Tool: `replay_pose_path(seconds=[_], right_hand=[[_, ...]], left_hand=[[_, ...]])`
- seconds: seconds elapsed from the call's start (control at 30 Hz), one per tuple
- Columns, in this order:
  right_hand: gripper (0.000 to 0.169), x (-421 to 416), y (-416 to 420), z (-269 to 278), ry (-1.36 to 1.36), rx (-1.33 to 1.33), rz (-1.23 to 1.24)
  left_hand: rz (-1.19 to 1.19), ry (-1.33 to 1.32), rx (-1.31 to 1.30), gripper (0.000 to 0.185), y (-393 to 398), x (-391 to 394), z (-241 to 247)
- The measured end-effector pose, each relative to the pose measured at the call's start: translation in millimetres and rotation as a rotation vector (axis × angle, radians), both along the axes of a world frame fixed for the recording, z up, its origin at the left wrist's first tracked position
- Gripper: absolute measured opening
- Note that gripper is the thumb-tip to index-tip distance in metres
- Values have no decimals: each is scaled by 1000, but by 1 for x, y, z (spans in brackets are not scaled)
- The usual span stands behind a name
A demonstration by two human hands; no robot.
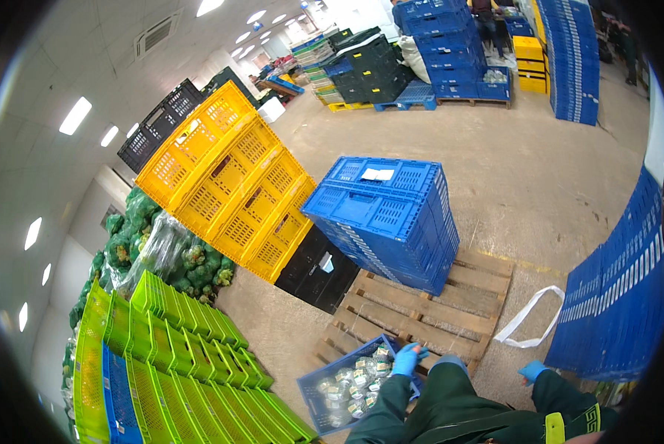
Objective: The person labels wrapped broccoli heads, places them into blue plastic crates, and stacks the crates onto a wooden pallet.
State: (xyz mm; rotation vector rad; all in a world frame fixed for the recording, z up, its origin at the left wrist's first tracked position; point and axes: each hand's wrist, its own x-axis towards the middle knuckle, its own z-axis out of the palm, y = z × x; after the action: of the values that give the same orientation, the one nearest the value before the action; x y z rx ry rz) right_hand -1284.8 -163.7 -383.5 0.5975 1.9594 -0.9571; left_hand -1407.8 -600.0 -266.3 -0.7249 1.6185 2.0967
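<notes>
A blue plastic crate (311, 395) with several wrapped, labelled packs (360, 377) in it stands at the lower middle, partly over the near corner of a wooden pallet (426, 311). My left hand (407, 358), in a blue glove, is at the crate's right end; whether it touches the rim I cannot tell. Its fingers point to the right and seem to hold nothing. Lower right, my right hand (533, 371), also gloved in blue, hangs beside a tall stack of folded blue crates (604, 299), with nothing seen in it. A white strap loop (532, 319) lies on the floor above that hand.
Folded blue crates (387, 222) are stacked on the pallet's far part. Yellow crates (237, 183) rise on a black crate (318, 269) to their left. Green crates (187, 377) stand lower left, before netted vegetables (137, 238). Two people are far back, near more blue crates (443, 50).
</notes>
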Motion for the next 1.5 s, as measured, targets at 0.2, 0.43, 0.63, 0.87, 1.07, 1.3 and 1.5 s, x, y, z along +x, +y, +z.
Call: replay_pose_path(seconds=[0.2, 0.43, 0.63, 0.87, 1.07, 1.3, 1.5], right_hand=[[30, -144, -28, 56, 109, -266, -244], [26, -446, 8, 112, 377, -142, -120], [25, -597, -23, 217, 425, -159, -66], [32, -633, 69, 170, -43, 114, 367], [31, -789, 126, 153, -131, 165, 593], [37, -1082, 56, 142, 618, 355, 1168], [41, -1129, -124, 212, 512, -322, 877]], left_hand=[[373, 41, -88, 39, -22, -82, 23], [691, 193, -326, 62, -5, -265, 25], [707, 114, -606, 69, -17, -361, 53], [779, 36, -631, 75, 8, -415, 29], [776, -385, -1239, 70, 46, -444, 59], [822, -600, -1471, 59, 51, -468, 55], [703, -813, -1504, 63, 45, -479, 58]])
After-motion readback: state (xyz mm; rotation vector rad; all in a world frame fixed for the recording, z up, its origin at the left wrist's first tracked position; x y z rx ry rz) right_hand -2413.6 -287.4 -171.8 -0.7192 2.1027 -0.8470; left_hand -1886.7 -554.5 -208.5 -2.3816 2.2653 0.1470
